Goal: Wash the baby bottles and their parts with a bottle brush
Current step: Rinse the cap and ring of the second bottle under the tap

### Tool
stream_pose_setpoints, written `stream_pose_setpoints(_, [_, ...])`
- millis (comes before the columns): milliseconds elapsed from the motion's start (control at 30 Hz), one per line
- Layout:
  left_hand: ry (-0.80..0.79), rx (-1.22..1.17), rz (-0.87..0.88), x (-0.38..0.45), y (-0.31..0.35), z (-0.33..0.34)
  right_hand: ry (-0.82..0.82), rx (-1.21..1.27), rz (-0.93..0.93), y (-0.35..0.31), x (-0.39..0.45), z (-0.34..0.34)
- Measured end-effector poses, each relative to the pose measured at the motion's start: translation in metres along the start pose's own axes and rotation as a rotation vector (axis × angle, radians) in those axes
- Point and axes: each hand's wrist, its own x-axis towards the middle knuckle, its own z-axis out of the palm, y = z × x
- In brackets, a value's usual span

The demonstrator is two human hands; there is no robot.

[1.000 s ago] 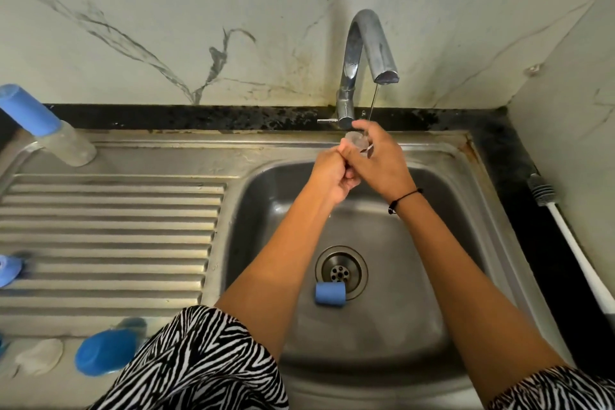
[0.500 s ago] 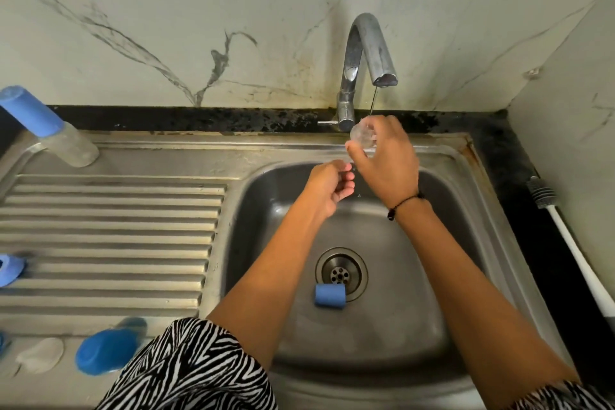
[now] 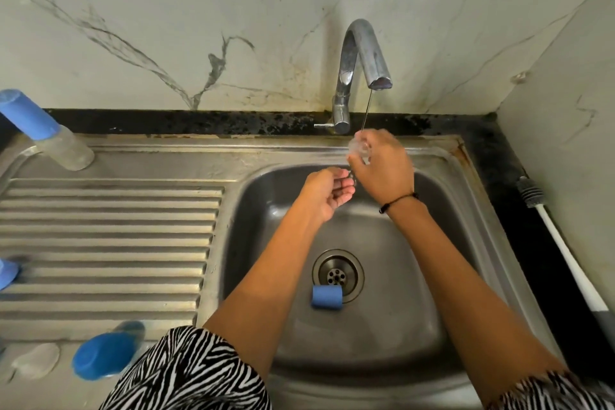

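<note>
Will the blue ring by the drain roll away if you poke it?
Probably. The blue ring lies on its side, so its round wall could roll on the wet sink floor. It looks small and hollow, so likely light. The drain rim touching it might stop it.

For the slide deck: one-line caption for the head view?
Right hand rinses a clear bottle part under the tap's thin stream; left hand cupped below, over the sink.
</note>
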Motion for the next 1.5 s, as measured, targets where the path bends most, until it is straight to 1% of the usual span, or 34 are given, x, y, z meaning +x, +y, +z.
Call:
stream_pose_setpoints(33, [-0.007, -0.022, 0.004, -0.001, 0.000, 0.001, 0.016, 0.024, -0.001, 0.000, 0.002, 0.000])
stream_pose_setpoints(67, [-0.010, -0.035, 0.001, 0.000, 0.001, 0.001, -0.020, 0.025, 0.019, 0.000, 0.003, -0.001])
stream_pose_setpoints(100, [-0.016, -0.040, -0.006, 0.000, 0.001, 0.001, -0.095, 0.010, 0.050, 0.000, 0.003, -0.001])
stream_pose_setpoints(133, [-0.028, -0.038, -0.011, 0.000, 0.002, 0.002, -0.125, 0.006, 0.059, 0.002, 0.003, 0.000])
stream_pose_setpoints(167, [-0.048, -0.042, -0.005, -0.001, 0.003, 0.003, -0.107, 0.020, 0.057, 0.003, 0.002, 0.003])
stream_pose_setpoints(200, [-0.070, -0.061, 0.022, -0.002, 0.003, 0.004, -0.086, 0.052, 0.077, 0.002, 0.004, 0.002])
stream_pose_setpoints(233, [-0.089, -0.085, 0.065, -0.004, 0.003, 0.006, -0.090, 0.103, 0.145, 0.001, 0.006, 0.000])
stream_pose_setpoints(300, [-0.083, -0.086, 0.226, -0.005, 0.004, 0.009, -0.145, 0.257, 0.314, -0.001, 0.008, 0.000])
stream_pose_setpoints(367, [-0.037, 0.034, 0.442, -0.008, 0.006, 0.012, -0.181, 0.416, 0.434, -0.003, 0.007, 0.003])
stream_pose_setpoints(400, [-0.020, 0.137, 0.530, -0.008, 0.008, 0.013, -0.181, 0.545, 0.533, -0.003, 0.007, 0.003])
stream_pose_setpoints(467, [0.004, 0.381, 0.652, -0.007, 0.012, 0.017, -0.181, 0.840, 0.765, -0.009, 0.007, 0.001])
stream_pose_setpoints(500, [0.023, 0.501, 0.692, -0.006, 0.014, 0.019, -0.186, 0.943, 0.850, -0.011, 0.006, 0.000])
stream_pose_setpoints(600, [0.113, 0.733, 0.796, -0.002, 0.020, 0.026, -0.214, 1.123, 0.941, -0.010, 0.006, 0.002])
stream_pose_setpoints(700, [0.149, 0.861, 0.867, 0.002, 0.023, 0.032, -0.237, 1.330, 0.952, -0.008, 0.005, 0.008])
stream_pose_setpoints(733, [0.183, 0.879, 0.877, 0.003, 0.023, 0.031, -0.229, 1.353, 0.947, -0.007, 0.005, 0.007])
stream_pose_setpoints(800, [0.277, 0.886, 0.852, 0.007, 0.022, 0.026, -0.185, 1.280, 0.899, -0.005, 0.003, 0.002])
stream_pose_setpoints(867, [0.327, 0.843, 0.788, 0.011, 0.018, 0.016, -0.173, 1.065, 0.756, -0.005, 0.002, -0.003])
stream_pose_setpoints(900, [0.304, 0.773, 0.741, 0.012, 0.016, 0.013, -0.187, 0.930, 0.677, -0.005, 0.001, -0.004])
stream_pose_setpoints(967, [0.206, 0.520, 0.602, 0.008, 0.011, 0.009, -0.216, 0.727, 0.561, -0.007, 0.002, -0.004])
stream_pose_setpoints(1033, [0.105, 0.271, 0.442, 0.004, 0.006, 0.007, -0.237, 0.668, 0.531, -0.008, 0.002, -0.005])
stream_pose_setpoints(1067, [0.060, 0.184, 0.388, 0.002, 0.003, 0.005, -0.259, 0.657, 0.539, -0.007, 0.003, -0.005])
stream_pose_setpoints(1133, [-0.017, 0.067, 0.342, 0.001, -0.001, 0.001, -0.344, 0.588, 0.531, -0.007, 0.003, -0.007])
stream_pose_setpoints(1200, [-0.057, 0.033, 0.337, 0.002, -0.003, -0.001, -0.383, 0.399, 0.402, -0.005, 0.003, -0.003])
stream_pose_setpoints(1267, [-0.066, 0.038, 0.323, 0.004, -0.004, 0.000, -0.288, 0.177, 0.233, -0.003, 0.002, 0.001])
stream_pose_setpoints(1333, [-0.071, 0.052, 0.289, 0.005, -0.004, 0.001, -0.149, 0.119, 0.146, -0.003, 0.002, 0.000])
stream_pose_setpoints(1367, [-0.065, 0.060, 0.269, 0.005, -0.003, 0.001, -0.100, 0.133, 0.132, -0.004, 0.002, -0.002])
stream_pose_setpoints(1400, [-0.048, 0.066, 0.254, 0.005, -0.002, 0.002, -0.091, 0.134, 0.133, -0.004, 0.004, -0.003])
stream_pose_setpoints(1500, [0.037, 0.087, 0.231, 0.007, -0.002, 0.001, -0.250, -0.005, 0.128, -0.007, 0.005, -0.007])
